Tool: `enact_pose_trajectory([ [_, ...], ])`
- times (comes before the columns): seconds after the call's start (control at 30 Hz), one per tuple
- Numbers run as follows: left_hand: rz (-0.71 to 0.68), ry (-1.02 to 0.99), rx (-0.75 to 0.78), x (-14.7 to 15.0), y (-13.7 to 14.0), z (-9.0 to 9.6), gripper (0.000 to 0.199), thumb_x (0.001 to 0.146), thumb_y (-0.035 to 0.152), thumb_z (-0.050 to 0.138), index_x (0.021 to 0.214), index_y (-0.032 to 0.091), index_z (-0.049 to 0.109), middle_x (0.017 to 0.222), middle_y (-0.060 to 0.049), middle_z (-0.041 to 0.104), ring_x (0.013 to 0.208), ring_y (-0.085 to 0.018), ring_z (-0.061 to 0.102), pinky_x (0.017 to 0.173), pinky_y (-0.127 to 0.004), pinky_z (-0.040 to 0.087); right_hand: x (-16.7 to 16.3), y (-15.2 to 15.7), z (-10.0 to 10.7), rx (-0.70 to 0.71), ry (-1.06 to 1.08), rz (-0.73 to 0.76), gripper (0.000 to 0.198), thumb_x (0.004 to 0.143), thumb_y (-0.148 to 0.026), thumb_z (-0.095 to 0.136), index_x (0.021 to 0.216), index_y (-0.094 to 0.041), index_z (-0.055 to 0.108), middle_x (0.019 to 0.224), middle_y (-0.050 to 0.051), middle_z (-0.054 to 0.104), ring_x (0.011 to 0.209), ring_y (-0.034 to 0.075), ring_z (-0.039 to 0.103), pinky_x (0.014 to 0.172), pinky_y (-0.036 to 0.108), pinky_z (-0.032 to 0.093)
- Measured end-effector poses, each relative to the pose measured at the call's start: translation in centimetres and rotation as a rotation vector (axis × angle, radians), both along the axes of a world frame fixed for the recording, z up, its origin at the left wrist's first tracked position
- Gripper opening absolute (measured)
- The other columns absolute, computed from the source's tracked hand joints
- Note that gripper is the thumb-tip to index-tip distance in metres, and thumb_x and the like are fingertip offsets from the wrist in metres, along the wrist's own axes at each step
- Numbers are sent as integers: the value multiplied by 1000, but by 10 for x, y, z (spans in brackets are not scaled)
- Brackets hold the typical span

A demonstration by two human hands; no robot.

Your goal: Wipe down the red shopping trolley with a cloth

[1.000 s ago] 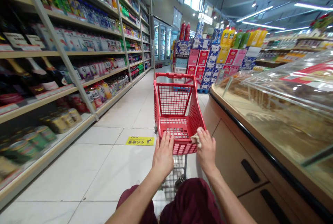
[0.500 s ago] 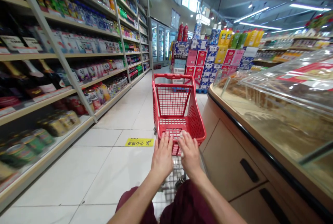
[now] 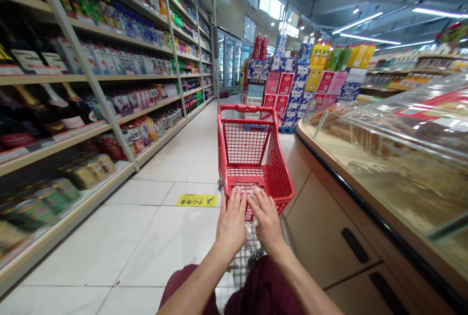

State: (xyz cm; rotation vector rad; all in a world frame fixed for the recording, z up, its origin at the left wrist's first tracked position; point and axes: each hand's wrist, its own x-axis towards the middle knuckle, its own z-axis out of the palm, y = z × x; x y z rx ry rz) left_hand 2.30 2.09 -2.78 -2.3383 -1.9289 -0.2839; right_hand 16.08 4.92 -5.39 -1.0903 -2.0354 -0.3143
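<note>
Left grip (image 3: 231,220) uncurled, right grip (image 3: 266,217) impossible to tell — both palm-down, fingers forward at the red cart (image 3: 280,173).

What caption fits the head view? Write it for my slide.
Supermarket aisle: left hand and right hand at the near rim of a red shopping cart.

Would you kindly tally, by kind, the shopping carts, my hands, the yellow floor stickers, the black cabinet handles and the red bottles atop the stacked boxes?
Red shopping cart: 1
Left hand and right hand: 2
Yellow floor sticker: 1
Black handles: 2
Red bottles: 2
Total: 8
</note>
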Motion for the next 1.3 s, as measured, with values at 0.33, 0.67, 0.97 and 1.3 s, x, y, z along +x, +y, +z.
enact_pose_trajectory([
  [0.33,15,-9,30,1,1,-4,70,70,24,43,134,12,18,143,-11,12,131,-24,4,106,-45,11,10,4,-3,24,130,-11,52,73,1,33,117,-20,50,131,10,41,126,20,28,96,46,33],
  [0.67,19,-24,-10,-1,0,0,68,71,22,41,134,12,17,144,-10,8,131,-23,3,106,-44,9,22,8,0,4,163,-134,50,74,1,34,117,-20,50,131,11,41,125,21,29,97,48,32],
  [0.97,19,48,-76,-3,-4,12,71,71,23,42,135,13,14,144,-9,10,132,-25,4,104,-50,9,43,17,1,-13,185,-259,48,73,-1,36,115,-18,52,132,11,40,125,23,29,96,49,32],
  [1.3,46,123,-46,-16,-3,10,65,71,14,35,134,14,19,143,-8,13,131,-24,9,103,-52,10,37,15,4,-43,84,-254,51,72,4,34,113,-17,54,129,12,43,125,23,30,95,50,32],
])
